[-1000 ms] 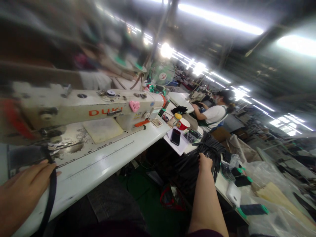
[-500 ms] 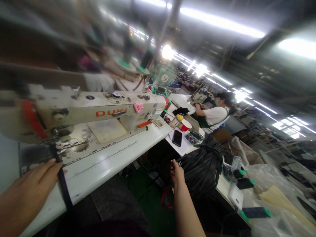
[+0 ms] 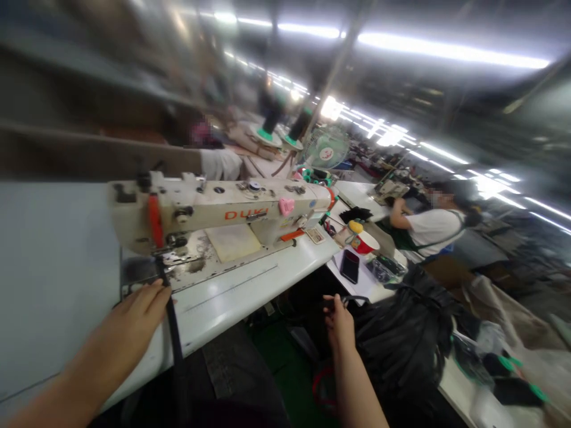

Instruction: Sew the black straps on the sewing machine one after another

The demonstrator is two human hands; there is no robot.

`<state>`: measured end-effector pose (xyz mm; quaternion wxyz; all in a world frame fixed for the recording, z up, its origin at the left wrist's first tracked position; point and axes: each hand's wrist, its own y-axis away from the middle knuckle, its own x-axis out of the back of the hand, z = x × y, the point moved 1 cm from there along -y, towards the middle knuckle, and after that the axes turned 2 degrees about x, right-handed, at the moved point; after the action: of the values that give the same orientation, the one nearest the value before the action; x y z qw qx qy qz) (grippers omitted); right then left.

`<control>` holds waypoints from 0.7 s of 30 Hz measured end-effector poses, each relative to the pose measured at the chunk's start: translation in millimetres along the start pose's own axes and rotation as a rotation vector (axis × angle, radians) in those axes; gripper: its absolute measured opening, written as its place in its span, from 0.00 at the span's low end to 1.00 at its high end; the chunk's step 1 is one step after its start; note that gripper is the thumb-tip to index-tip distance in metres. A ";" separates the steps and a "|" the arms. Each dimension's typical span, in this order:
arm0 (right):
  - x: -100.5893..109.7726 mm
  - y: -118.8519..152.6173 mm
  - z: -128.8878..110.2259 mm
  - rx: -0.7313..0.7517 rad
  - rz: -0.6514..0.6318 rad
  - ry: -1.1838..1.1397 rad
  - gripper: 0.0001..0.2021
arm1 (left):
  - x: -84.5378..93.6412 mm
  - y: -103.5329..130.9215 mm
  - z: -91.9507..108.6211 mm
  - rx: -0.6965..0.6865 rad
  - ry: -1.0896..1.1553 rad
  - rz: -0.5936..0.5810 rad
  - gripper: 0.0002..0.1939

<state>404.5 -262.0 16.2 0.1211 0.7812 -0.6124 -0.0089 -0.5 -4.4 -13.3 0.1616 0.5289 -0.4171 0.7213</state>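
My left hand [image 3: 138, 318] lies at the front of a sewing machine [image 3: 223, 208], its fingers pressed together on a black strip [image 3: 175, 333]. The strip runs from under the needle area over the table edge toward my lap. Out to the right, my right hand [image 3: 339, 318] is closed in a pinch on the end of another black strip [image 3: 357, 298]. That strip leads toward a large bundle of black strips [image 3: 405, 339] just right of the hand.
A dark phone [image 3: 350, 266] lies on white paper beyond my right hand, near a red and white bowl [image 3: 366, 242]. Thread spools [image 3: 267, 128] and a fan [image 3: 327, 148] stand behind the machine. A person [image 3: 430, 229] sits at another machine. The white table's edge [image 3: 263, 303] runs diagonally.
The view has swung left, so the machine and table appear farther right. A loop of black strip now shows between my right hand and the bundle. My left hand stays at the strip.
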 end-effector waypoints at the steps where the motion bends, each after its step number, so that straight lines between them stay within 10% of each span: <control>1: -3.4 1.8 -6.8 0.017 -0.007 -0.006 0.30 | 6.2 -3.0 5.8 -0.019 -0.052 0.019 0.25; 9: -44.1 28.5 -28.6 0.265 -0.136 0.164 0.31 | 25.3 -20.6 23.1 0.021 -0.091 -0.050 0.22; 21: -98.4 87.4 -17.7 0.322 -0.759 0.399 0.31 | 29.4 -24.9 25.7 0.009 -0.101 -0.009 0.14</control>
<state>299.4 -183.8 37.6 0.1017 0.9457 -0.2409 0.1931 21.1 -15.5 26.2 0.1410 0.5672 -0.4193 0.6947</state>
